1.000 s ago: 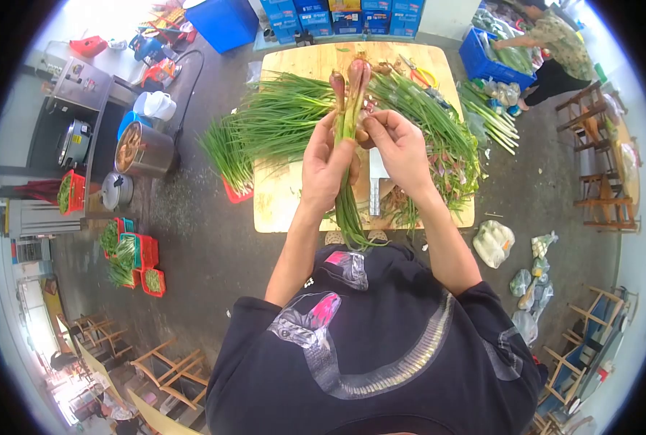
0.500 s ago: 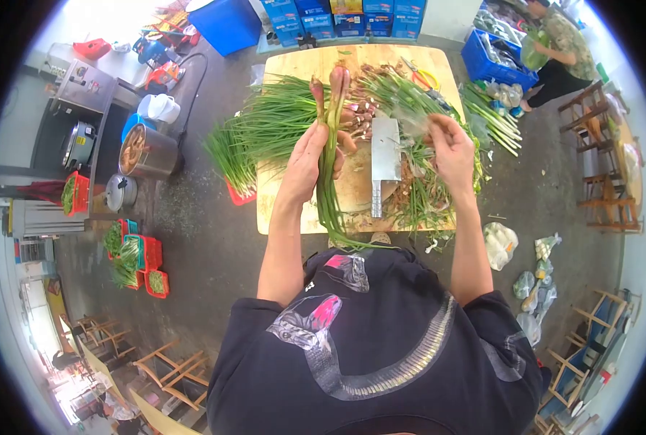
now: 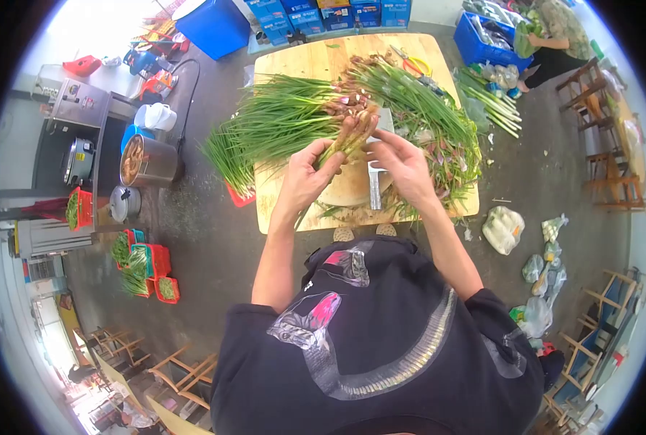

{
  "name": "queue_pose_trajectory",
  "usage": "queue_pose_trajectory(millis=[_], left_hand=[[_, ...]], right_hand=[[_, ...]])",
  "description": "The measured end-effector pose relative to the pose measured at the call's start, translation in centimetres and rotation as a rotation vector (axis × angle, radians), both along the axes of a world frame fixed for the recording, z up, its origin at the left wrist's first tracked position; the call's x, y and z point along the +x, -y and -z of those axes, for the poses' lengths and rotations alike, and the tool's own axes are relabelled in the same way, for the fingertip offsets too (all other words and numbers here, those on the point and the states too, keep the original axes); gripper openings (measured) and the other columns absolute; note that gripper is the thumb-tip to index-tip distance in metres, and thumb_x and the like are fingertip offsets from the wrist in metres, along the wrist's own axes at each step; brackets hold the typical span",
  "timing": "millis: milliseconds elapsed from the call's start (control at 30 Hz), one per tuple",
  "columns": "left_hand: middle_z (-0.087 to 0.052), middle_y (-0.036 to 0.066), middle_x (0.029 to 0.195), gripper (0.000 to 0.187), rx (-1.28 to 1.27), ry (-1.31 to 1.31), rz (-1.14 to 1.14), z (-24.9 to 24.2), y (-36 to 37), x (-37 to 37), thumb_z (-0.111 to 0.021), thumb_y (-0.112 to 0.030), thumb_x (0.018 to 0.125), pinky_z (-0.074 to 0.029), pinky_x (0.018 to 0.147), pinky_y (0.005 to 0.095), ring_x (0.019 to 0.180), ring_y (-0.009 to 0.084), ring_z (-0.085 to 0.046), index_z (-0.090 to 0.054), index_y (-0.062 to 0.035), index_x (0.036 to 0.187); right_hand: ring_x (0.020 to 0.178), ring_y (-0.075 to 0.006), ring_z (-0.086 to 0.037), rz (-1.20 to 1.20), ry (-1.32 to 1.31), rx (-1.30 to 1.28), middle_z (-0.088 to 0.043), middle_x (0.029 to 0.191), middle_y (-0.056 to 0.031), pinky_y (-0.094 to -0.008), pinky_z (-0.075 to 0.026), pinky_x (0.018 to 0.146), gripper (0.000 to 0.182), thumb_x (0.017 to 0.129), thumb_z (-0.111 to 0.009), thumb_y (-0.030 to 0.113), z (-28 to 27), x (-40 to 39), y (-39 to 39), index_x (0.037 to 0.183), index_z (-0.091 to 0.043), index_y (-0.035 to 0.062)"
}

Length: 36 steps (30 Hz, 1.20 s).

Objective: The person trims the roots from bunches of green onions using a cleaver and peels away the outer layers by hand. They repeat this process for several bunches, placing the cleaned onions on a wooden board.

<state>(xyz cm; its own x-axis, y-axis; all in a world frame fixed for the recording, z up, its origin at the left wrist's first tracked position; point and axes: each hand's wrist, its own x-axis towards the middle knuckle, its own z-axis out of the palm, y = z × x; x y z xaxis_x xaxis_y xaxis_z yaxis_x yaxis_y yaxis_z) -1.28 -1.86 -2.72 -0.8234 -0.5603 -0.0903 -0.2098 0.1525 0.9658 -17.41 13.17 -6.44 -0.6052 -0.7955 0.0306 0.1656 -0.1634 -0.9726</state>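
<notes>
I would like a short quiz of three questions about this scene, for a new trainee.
1. True or false: the left hand holds a bunch of green onions.
2. What lies on the wooden table partly under the right hand? A) cleaver B) spoon C) plate
3. What colour is the crate beside the other person?

Key: 1 true; 2 A, the cleaver; 3 blue.

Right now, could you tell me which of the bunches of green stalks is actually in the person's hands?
The small bunch with reddish bulbs, gripped by the left hand and touched by the right hand; the big heaps lie loose on the wooden board.
</notes>
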Motion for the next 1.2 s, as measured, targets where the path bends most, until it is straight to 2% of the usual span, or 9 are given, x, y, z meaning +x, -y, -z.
queue_pose_trajectory(millis=[233,333,433,567,633,733,900,933,1200], left_hand=[[-0.074,0.016,0.088,0.021,-0.364,0.03,-0.068,1.3,-0.1,0.2,-0.071,-0.016,0.101,-0.052,0.066,0.0378,0.07,0.0254,-0.07,-0.074,-0.0031,0.117],[-0.074,0.02,0.094,0.02,-0.572,-0.058,-0.116,1.5,0.1,0.1,-0.072,-0.017,0.099,-0.054,0.068,0.0431,0.077,0.0386,-0.071,-0.073,-0.0052,0.116],[-0.072,0.016,0.085,0.018,-0.687,-0.027,-0.065,0.7,1.4,0.4,-0.071,-0.015,0.102,-0.053,0.067,0.0373,0.071,0.0281,-0.069,-0.072,-0.0041,0.115],[-0.071,0.019,0.088,0.017,-0.647,0.114,-0.015,-0.9,3.2,1.2,-0.071,-0.018,0.1,-0.053,0.066,0.0437,0.075,0.0402,-0.068,-0.072,-0.0048,0.111],[-0.07,0.011,0.078,0.022,-0.536,0.123,-0.034,0.2,4.1,1.7,-0.07,-0.025,0.103,-0.051,0.062,0.0386,0.066,0.0257,-0.066,-0.071,-0.0033,0.108],[-0.067,-0.001,0.077,0.031,-0.059,0.148,-0.01,1.6,4.2,1.6,-0.069,-0.034,0.108,-0.049,0.059,0.0288,0.068,0.0051,-0.06,-0.073,-0.0037,0.11],[-0.073,-0.002,0.088,0.029,0.181,0.053,0.03,3.5,3.4,0.4,-0.064,-0.035,0.111,-0.05,0.062,0.0233,0.074,0.0045,-0.064,-0.07,-0.0078,0.119],[-0.073,-0.001,0.089,0.029,0.201,0.052,0.015,3.3,2.7,0.1,-0.064,-0.035,0.111,-0.051,0.063,0.0233,0.075,0.0047,-0.065,-0.07,-0.0078,0.119],[-0.074,0.001,0.095,0.029,0.135,-0.029,-0.053,3.7,1.6,-0.9,-0.063,-0.03,0.112,-0.054,0.064,0.025,0.08,0.0088,-0.07,-0.068,-0.0045,0.124]], right_hand=[[0.093,-0.009,-0.072,0.055,0.135,-0.039,-0.077,0.105,-0.0035,-0.0278,-0.059,0.079,0.028,0.109,-0.067,0.02,1.1,1.4,1.8,0.123,-0.068,-0.0043],[0.081,-0.017,-0.075,0.133,-0.138,0.142,-0.078,0.092,-0.0097,-0.0329,-0.058,0.071,0.026,0.106,-0.065,0.019,1.8,1.0,2.3,0.119,-0.069,-0.0023],[0.082,-0.0231,-0.076,0.154,-0.588,0.561,-0.078,0.092,-0.0121,-0.0361,-0.059,0.077,0.029,0.106,-0.059,0.017,-1.2,0.7,1.3,0.126,-0.068,-0.0017],[0.081,-0.0302,-0.076,0.283,-0.722,0.454,-0.076,0.087,-0.017,-0.0406,-0.058,0.078,0.026,0.104,-0.06,0.019,4.1,-1.6,0.8,0.12,-0.068,-0.0004],[0.084,-0.0289,-0.077,0.277,-0.664,0.496,-0.076,0.088,-0.0151,-0.0404,-0.058,0.079,0.025,0.105,-0.059,0.018,4.2,-2.5,0.5,0.118,-0.068,-0.0009],[0.091,-0.0194,-0.076,0.13,-0.059,0.208,-0.074,0.105,-0.0052,-0.0392,-0.059,0.084,0.025,0.109,-0.058,0.019,4.9,-3.1,0.9,0.122,-0.066,0.0007],[0.102,-0.0143,-0.068,0.072,0.462,-0.11,-0.069,0.12,-0.0035,-0.0322,-0.056,0.088,0.024,0.109,-0.06,0.019,2.9,-1.0,3.3,0.129,-0.065,0.0056],[0.09,-0.0088,-0.062,0.093,0.566,-0.106,-0.069,0.111,-0.001,-0.0258,-0.051,0.078,0.025,0.108,-0.064,0.019,1.2,0.0,3.7,0.129,-0.067,0.0054],[0.083,-0.0059,-0.058,0.038,0.375,-0.014,-0.071,0.102,0.0022,-0.0252,-0.046,0.072,0.028,0.103,-0.073,0.023,1.2,1.9,5.1,0.124,-0.069,0.0053]])
